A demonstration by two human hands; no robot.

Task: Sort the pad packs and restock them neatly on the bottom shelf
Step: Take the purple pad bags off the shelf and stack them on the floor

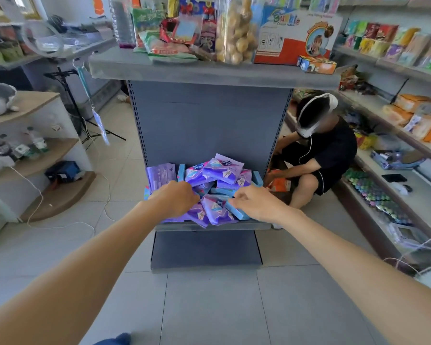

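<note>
A jumbled heap of purple pad packs (222, 169) and light blue packs (238, 212) lies on the bottom shelf (209, 226) of a grey end-cap rack. My left hand (174, 199) reaches into the left side of the heap, fingers curled down over purple packs; whether it grips one is hidden. My right hand (254, 202) sits at the right front of the heap, fingers loosely curled beside a blue pack, touching the pile. Several purple packs stand upright at the back left (161, 175).
A person in black (316, 155) crouches on the floor right of the rack. Stocked shelves (396, 150) line the right wall. The rack's top shelf (209, 70) carries snacks and toys. A wooden corner unit (35, 145) and white cables stand at left. Tiled floor lies in front.
</note>
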